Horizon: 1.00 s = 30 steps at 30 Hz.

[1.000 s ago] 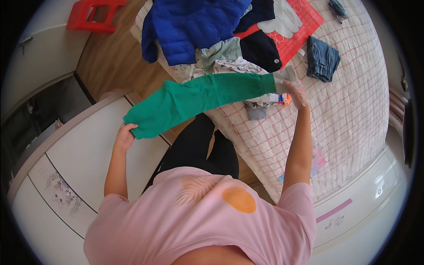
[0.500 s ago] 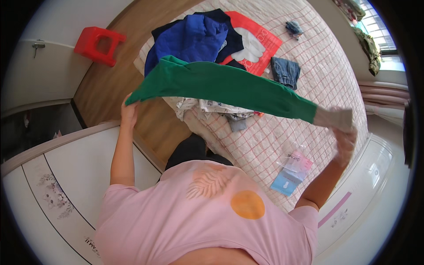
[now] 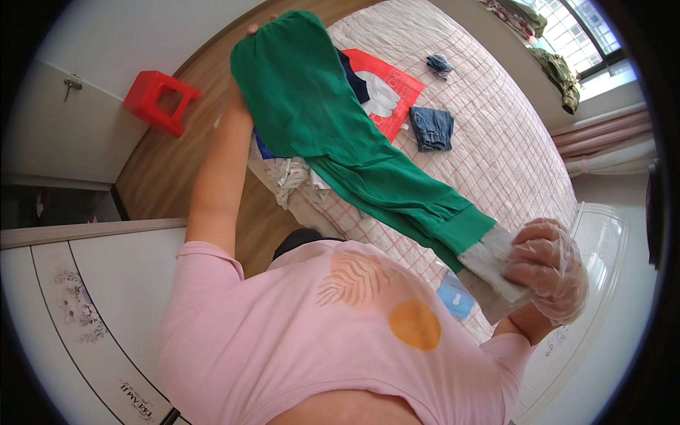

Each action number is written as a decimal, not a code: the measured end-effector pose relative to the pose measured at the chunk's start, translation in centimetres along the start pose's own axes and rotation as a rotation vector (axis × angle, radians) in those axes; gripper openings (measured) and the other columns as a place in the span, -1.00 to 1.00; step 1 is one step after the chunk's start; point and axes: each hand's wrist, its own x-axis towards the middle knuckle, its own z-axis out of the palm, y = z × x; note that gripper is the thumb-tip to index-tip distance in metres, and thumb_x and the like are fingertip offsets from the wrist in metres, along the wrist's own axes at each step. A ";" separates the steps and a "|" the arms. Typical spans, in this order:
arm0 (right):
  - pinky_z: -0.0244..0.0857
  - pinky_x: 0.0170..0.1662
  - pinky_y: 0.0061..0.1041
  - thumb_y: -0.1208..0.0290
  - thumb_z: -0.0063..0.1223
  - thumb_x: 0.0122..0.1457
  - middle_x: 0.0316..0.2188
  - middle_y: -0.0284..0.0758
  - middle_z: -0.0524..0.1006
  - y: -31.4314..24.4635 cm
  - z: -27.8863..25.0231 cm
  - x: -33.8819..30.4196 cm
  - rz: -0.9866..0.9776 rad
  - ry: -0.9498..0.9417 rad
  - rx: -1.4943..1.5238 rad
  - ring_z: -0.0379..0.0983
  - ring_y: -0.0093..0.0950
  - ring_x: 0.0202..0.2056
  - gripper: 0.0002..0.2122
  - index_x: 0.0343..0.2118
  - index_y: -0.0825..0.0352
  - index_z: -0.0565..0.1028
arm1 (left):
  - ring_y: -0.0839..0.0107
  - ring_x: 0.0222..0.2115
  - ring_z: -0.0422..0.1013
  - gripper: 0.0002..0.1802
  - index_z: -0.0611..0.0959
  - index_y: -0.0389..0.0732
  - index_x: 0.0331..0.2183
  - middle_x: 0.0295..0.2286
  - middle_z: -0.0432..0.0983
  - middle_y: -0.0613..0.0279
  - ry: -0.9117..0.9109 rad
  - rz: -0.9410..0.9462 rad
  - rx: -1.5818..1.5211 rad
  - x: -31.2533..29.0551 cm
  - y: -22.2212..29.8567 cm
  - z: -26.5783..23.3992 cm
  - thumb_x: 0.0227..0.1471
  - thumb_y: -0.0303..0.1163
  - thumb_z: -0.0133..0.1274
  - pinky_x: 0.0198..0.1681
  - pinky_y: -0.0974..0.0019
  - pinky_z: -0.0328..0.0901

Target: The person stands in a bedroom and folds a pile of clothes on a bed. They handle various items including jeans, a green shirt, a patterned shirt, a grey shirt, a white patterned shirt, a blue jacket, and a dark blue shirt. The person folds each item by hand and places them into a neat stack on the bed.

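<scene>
Long green trousers (image 3: 354, 142) with grey ends stretch diagonally between my two hands, held over the bed. At the far left my left hand (image 3: 253, 29) grips the wide upper end; most of that hand is hidden behind the cloth and only fingertips show at its edge. My right hand (image 3: 549, 265), in a clear plastic glove, is closed round the two grey ends at the near right. Beneath the trousers lie blue clothing (image 3: 263, 146) and a white printed cloth (image 3: 289, 177), both largely covered.
A checked quilt (image 3: 489, 120) covers the bed. On it are a red plastic bag (image 3: 404, 88), folded jeans (image 3: 431, 129), a small denim bundle (image 3: 439, 66) and a blue packet (image 3: 455, 297). A red stool (image 3: 159, 103) stands on the wooden floor at left, near white cabinets (image 3: 106, 283).
My left hand has moved up and away, lifting the wide end of the trousers. My right hand has come lower and nearer. The trousers now slant and cover more of the clothes pile.
</scene>
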 end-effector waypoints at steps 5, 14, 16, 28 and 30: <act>0.22 -0.20 -0.32 0.41 0.17 -0.31 -0.31 -0.25 0.44 -1.9 0.6 1.0 0.150 0.162 -0.115 0.37 -0.24 -0.25 -0.77 -0.48 0.26 0.47 | 0.32 -0.04 0.21 -0.78 0.42 -0.15 -0.25 -0.05 0.22 0.12 -0.191 -0.180 0.370 5.9 -4.9 6.3 0.05 -0.29 -0.11 -0.02 0.25 0.20; 0.22 -0.08 -0.46 0.72 0.14 -0.26 -0.08 -0.15 0.35 1.9 2.2 7.4 0.130 0.341 -0.015 0.36 -0.26 -0.16 -0.71 -0.38 0.36 0.42 | 0.48 -0.24 0.33 -0.74 0.49 -0.26 -0.26 -0.26 0.40 0.23 -0.268 -0.338 0.873 4.4 -14.4 16.8 -0.09 -0.44 0.06 -0.14 0.45 0.24; 0.24 -0.08 -0.51 0.69 0.17 -0.24 -0.09 -0.16 0.36 2.1 2.5 7.6 0.263 0.328 0.016 0.37 -0.32 -0.16 -0.71 -0.38 0.38 0.41 | 0.46 -0.25 0.35 -0.70 0.46 -0.26 -0.20 -0.29 0.43 0.20 -0.051 -0.464 0.750 3.6 -14.4 16.7 -0.05 -0.44 0.02 -0.14 0.44 0.24; 0.31 -0.34 -0.64 0.43 0.19 -0.21 -0.47 -0.33 0.50 7.0 4.3 8.2 0.764 -0.166 0.393 0.41 -0.56 -0.45 -0.59 -0.21 0.38 0.44 | 0.43 -0.18 0.34 -0.59 0.33 -0.24 -0.15 -0.20 0.37 0.15 0.039 -0.582 0.634 -1.4 -13.0 11.5 -0.07 -0.46 0.07 -0.14 0.38 0.26; 0.32 -0.34 -0.64 0.45 0.19 -0.23 -0.44 -0.31 0.50 6.3 5.4 8.1 0.739 -0.107 0.394 0.41 -0.57 -0.44 -0.57 -0.19 0.38 0.42 | 0.43 -0.24 0.35 -0.65 0.38 -0.23 -0.23 -0.27 0.38 0.19 0.091 -0.364 0.841 -3.7 -12.4 8.5 -0.12 -0.54 0.11 -0.16 0.38 0.27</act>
